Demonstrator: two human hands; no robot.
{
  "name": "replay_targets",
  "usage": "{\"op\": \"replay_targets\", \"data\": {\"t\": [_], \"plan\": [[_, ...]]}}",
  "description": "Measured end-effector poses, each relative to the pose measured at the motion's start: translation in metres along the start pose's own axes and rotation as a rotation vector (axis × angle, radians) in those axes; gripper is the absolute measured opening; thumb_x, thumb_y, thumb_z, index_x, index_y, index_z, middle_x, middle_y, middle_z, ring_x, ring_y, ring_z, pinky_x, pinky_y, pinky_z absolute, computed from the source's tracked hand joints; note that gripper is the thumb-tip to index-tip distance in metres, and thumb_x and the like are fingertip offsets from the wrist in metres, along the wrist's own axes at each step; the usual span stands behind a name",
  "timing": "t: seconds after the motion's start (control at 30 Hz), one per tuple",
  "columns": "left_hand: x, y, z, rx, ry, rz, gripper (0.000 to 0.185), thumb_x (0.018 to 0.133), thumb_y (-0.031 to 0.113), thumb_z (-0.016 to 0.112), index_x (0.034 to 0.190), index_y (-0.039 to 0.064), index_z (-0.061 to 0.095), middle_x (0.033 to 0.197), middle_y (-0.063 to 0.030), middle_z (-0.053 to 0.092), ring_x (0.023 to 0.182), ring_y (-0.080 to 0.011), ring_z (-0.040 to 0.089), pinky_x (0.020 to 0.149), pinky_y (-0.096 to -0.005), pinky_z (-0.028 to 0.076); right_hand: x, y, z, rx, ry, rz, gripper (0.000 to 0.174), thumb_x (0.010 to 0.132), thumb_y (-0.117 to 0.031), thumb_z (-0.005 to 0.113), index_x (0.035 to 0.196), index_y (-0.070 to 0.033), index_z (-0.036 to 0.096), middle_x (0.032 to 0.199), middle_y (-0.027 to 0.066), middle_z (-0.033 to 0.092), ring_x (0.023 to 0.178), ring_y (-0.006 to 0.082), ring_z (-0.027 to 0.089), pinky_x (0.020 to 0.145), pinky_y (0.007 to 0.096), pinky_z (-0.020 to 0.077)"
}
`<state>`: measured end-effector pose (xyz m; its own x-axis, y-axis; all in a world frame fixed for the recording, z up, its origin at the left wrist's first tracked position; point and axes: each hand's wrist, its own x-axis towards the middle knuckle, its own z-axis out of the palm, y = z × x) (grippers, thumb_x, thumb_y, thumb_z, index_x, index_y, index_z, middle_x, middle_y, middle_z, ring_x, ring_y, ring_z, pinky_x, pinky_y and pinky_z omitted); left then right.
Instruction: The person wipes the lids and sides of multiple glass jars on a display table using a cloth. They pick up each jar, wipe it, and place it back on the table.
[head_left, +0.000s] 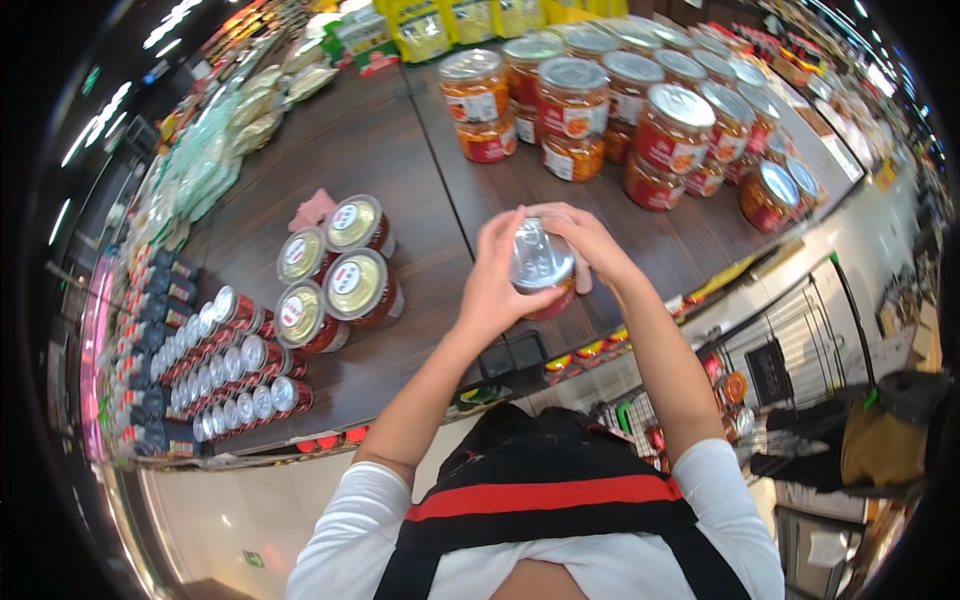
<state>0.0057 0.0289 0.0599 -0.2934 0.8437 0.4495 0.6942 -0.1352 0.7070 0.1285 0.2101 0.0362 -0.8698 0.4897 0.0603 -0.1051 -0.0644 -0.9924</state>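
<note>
A jar with a silvery lid and red label (541, 262) stands upright between my two hands, over the dark wood-look table (409, 172). My left hand (499, 277) wraps its left side, thumb low across the front. Around its back and right side curls my right hand (581, 232), with a bit of pinkish cloth (583, 276) showing under the palm. Whether the jar rests on the table cannot be told. Beyond my hands, similar jars of orange food (574, 112) are stacked two high. Several tubs with clear lids (358, 285) stand together to the left, beside a crumpled pink cloth (311, 211).
Rows of red cans (255, 356) and dark bottles with red caps (154, 375) line the left end. Yellow pouches (420, 34) stand at the back. Green-tinted bags (206, 176) lie back left. A shopping cart (795, 345) holding jars stands at the right, below the table's edge.
</note>
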Motion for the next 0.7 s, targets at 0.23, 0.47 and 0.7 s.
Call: {"op": "replay_targets", "data": {"t": [0.23, 0.47, 0.7], "plan": [[-0.018, 0.010, 0.022, 0.114, 0.202, -0.125, 0.106, 0.071, 0.032, 0.094, 0.159, 0.003, 0.041, 0.159, -0.0183, 0.040, 0.141, -0.0410, 0.052, 0.109, -0.0473, 0.053, -0.071, 0.017, 0.067, -0.453, 0.580, -0.219, 0.042, 0.107, -0.025, 0.058, 0.143, -0.003, 0.063, 0.138, 0.0160, 0.064, 0.135, 0.0294, 0.050, 0.118, 0.0426, 0.0349], [-0.053, 0.042, 0.035, 0.239, 0.229, -0.181, 0.099, 0.073, 0.024, 0.094, 0.154, 0.006, 0.040, 0.155, -0.0287, 0.023, 0.145, -0.0521, 0.026, 0.121, -0.0580, 0.033, -0.031, 0.003, 0.031, -0.142, 0.184, -0.217, 0.043, 0.104, -0.020, 0.059, 0.140, 0.004, 0.062, 0.142, 0.0169, 0.063, 0.135, 0.0294, 0.055, 0.118, 0.0412, 0.0390], [-0.020, -0.016, 0.019, -0.100, 0.156, -0.094, 0.113, 0.072, 0.021, 0.096, 0.160, 0.000, 0.028, 0.156, -0.0236, 0.035, 0.147, -0.0398, 0.039, 0.123, -0.0487, 0.035, 0.006, -0.001, 0.012, 0.122, -0.012, -0.030, 0.045, 0.103, -0.026, 0.060, 0.136, 0.003, 0.067, 0.142, 0.0118, 0.066, 0.128, 0.0202, 0.063, 0.112, 0.0336, 0.0464]]}}
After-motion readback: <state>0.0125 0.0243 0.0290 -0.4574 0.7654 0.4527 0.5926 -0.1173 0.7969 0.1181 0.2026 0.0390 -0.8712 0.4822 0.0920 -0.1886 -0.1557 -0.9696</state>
